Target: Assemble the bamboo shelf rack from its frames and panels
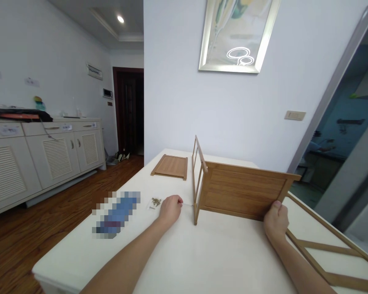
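Wooden panel (242,192), right hand (276,222) at edge.

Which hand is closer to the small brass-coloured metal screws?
Left. The left hand is just right of the screws; the right hand is farther right, at the brown rectangular wooden panel.

Two hands (171,210), two wooden panels (239,192)

Can't see the near end of the thin rod (187,204) cos the left hand (171,210) hides it, and the right hand (277,220) covers the wooden panel's (242,190) lower corner. The blue thing (119,214) is totally pixelated, and the brassy bits (156,201) are too tiny to count. Slatted frame (331,247) and framed picture (239,34) get chopped right and top.
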`<action>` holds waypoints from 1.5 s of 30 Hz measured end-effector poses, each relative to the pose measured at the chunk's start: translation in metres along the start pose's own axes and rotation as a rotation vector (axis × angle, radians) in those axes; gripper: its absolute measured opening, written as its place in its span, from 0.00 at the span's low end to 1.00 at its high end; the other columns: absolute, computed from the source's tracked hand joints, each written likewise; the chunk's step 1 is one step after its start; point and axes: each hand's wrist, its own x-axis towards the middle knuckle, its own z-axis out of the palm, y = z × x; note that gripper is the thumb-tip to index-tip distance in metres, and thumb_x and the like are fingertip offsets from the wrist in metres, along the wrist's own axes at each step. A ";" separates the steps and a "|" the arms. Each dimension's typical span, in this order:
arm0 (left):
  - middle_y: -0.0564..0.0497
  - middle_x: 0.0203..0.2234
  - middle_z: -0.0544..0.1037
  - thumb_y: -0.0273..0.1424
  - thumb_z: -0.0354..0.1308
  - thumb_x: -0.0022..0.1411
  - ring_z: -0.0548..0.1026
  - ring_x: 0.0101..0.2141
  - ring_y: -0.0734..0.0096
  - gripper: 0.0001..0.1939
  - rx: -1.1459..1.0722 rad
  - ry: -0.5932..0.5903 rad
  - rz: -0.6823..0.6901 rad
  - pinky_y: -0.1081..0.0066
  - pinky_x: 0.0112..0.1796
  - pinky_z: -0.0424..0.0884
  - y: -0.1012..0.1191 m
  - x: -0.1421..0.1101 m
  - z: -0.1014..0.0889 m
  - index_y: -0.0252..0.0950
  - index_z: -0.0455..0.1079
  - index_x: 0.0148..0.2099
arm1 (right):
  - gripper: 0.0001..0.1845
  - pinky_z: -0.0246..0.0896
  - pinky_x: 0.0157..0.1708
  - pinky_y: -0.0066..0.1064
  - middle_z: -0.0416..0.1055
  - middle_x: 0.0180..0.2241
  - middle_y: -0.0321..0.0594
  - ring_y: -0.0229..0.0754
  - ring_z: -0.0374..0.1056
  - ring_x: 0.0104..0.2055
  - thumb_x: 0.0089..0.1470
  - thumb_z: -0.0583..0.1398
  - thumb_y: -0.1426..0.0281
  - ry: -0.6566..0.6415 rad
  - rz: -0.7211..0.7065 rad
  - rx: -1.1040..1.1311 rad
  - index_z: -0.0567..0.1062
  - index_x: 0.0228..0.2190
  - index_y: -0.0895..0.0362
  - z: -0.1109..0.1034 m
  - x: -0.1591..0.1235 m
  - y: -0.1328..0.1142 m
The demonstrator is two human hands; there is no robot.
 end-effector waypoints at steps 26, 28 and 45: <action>0.49 0.34 0.80 0.26 0.51 0.63 0.76 0.39 0.65 0.08 0.180 0.064 0.082 0.71 0.37 0.62 0.014 -0.017 -0.001 0.39 0.72 0.38 | 0.27 0.59 0.38 0.39 0.73 0.35 0.51 0.52 0.67 0.38 0.59 0.42 0.50 0.040 -0.021 0.160 0.69 0.34 0.56 -0.019 -0.003 -0.004; 0.49 0.33 0.80 0.26 0.51 0.62 0.76 0.38 0.65 0.08 0.167 0.068 0.083 0.71 0.36 0.62 0.013 -0.017 -0.002 0.39 0.73 0.37 | 0.28 0.59 0.38 0.40 0.74 0.36 0.51 0.53 0.67 0.39 0.59 0.42 0.50 0.029 -0.013 0.156 0.70 0.36 0.57 -0.020 -0.003 -0.004; 0.49 0.37 0.79 0.27 0.53 0.63 0.74 0.41 0.68 0.06 0.118 0.015 0.121 0.72 0.40 0.61 0.001 -0.006 0.007 0.37 0.72 0.38 | 0.30 0.57 0.41 0.41 0.73 0.37 0.55 0.55 0.67 0.41 0.60 0.42 0.51 -0.039 0.044 0.080 0.70 0.42 0.61 -0.014 0.003 -0.001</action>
